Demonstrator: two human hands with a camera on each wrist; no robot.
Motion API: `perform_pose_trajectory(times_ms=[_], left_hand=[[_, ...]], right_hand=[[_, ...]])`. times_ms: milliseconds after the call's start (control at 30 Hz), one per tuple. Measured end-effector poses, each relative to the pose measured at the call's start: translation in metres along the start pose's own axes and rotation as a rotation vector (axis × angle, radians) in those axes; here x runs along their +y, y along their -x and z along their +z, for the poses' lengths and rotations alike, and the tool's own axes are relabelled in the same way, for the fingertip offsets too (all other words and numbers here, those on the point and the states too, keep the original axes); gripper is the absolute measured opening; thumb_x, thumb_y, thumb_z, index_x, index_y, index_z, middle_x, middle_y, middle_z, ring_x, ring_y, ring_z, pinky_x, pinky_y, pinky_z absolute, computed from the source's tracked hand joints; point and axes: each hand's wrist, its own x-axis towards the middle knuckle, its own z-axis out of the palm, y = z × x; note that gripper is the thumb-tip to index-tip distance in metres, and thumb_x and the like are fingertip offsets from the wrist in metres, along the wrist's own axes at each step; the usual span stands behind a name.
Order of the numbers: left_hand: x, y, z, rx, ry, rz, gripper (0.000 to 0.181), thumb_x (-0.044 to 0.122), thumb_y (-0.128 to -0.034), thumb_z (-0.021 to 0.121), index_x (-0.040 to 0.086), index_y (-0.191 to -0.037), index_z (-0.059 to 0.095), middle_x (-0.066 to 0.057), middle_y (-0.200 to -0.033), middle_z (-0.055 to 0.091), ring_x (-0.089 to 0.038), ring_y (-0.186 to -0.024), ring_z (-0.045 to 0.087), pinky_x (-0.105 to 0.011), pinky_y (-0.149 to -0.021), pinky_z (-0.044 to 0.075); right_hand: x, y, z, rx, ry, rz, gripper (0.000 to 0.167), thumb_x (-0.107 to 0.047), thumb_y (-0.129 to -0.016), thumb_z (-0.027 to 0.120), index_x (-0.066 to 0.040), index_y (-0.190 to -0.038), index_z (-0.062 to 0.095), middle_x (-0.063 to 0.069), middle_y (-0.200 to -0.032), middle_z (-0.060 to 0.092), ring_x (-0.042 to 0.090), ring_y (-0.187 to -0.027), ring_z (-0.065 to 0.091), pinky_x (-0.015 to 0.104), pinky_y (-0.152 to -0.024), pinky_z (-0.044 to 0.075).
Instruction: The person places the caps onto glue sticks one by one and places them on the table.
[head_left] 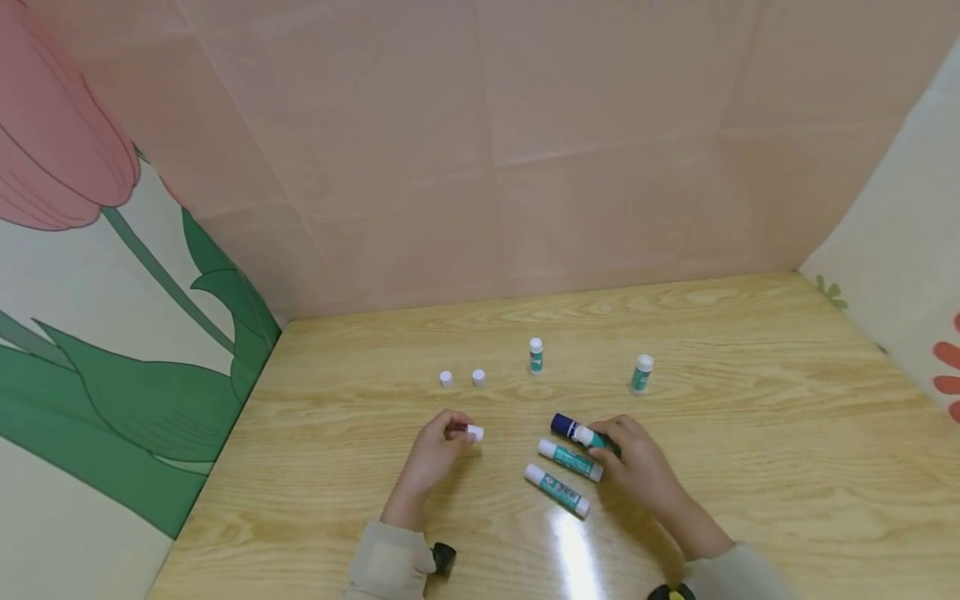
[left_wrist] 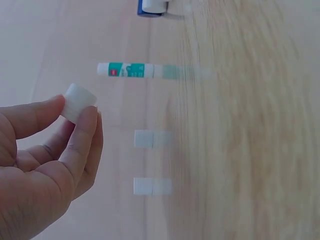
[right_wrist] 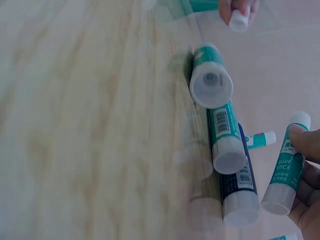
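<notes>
My left hand (head_left: 437, 454) pinches a white cap (head_left: 476, 433) between thumb and fingers; the left wrist view shows the same cap (left_wrist: 78, 103) held above the table. My right hand (head_left: 637, 467) grips a green glue stick (right_wrist: 287, 167) whose end is white, over the dark blue glue stick (head_left: 566, 427). Beside that one lie two green glue sticks (head_left: 572, 460) (head_left: 557, 491), side by side and slanted. Two loose white caps (head_left: 446, 379) (head_left: 479, 377) stand behind my left hand.
Farther back, a small green glue stick (head_left: 536, 356) stands upright at the middle and another (head_left: 642, 374) to its right. A pink sheet (head_left: 487, 167) hangs behind the wooden table (head_left: 750, 375); a flower-printed panel (head_left: 150, 400) borders the left.
</notes>
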Motion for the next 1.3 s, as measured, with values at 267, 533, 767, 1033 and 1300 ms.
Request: perform_pose_trajectory(times_ms=[267,533,767,1033,1300], left_hand=[[-0.002,0.000,0.005,-0.018,0.016,0.024,0.021,0.008,-0.0827,0.056,-0.004,-0.100,0.053,-0.008,-0.091,0.055,-0.017,-0.081,0.050,-0.029,-0.068,0.043],[-0.001,0.002,0.009,-0.042,0.048,0.016,0.021,0.007,-0.0833,0.055,-0.004,-0.101,0.052,-0.007,-0.090,0.055,-0.016,-0.080,0.051,-0.036,-0.070,0.044],[0.011,0.008,0.009,-0.056,0.052,0.033,0.018,0.004,-0.0836,0.054,-0.005,-0.100,0.052,-0.009,-0.090,0.054,-0.019,-0.080,0.050,-0.031,-0.068,0.042],[-0.003,0.001,0.014,-0.074,0.060,0.051,0.024,0.011,-0.0842,0.055,-0.003,-0.103,0.052,-0.007,-0.092,0.054,-0.015,-0.080,0.048,-0.025,-0.066,0.042],[-0.001,0.002,0.015,-0.083,0.074,0.052,0.021,0.009,-0.0841,0.054,-0.001,-0.103,0.053,-0.007,-0.094,0.055,-0.018,-0.084,0.050,-0.028,-0.068,0.042]], right_hand=[[-0.008,0.000,0.002,-0.024,-0.017,-0.002,0.025,0.003,-0.071,0.066,0.002,-0.095,0.060,0.003,-0.088,0.053,0.016,-0.081,0.051,0.032,-0.066,0.046],[-0.010,0.000,0.005,-0.029,-0.020,-0.020,0.024,0.003,-0.071,0.066,-0.001,-0.094,0.060,-0.001,-0.086,0.051,0.012,-0.078,0.048,0.026,-0.064,0.045],[-0.012,0.000,0.007,-0.013,-0.036,-0.049,0.026,0.004,-0.068,0.068,-0.002,-0.092,0.061,-0.001,-0.086,0.051,0.012,-0.077,0.048,0.024,-0.063,0.045],[-0.009,-0.001,0.011,0.004,-0.010,-0.114,0.027,0.004,-0.066,0.070,-0.002,-0.091,0.062,0.000,-0.086,0.050,0.011,-0.077,0.048,0.023,-0.063,0.045],[-0.014,-0.001,0.013,-0.001,-0.011,-0.140,0.029,0.007,-0.065,0.070,0.000,-0.092,0.063,0.002,-0.085,0.051,0.012,-0.077,0.048,0.023,-0.062,0.045]])
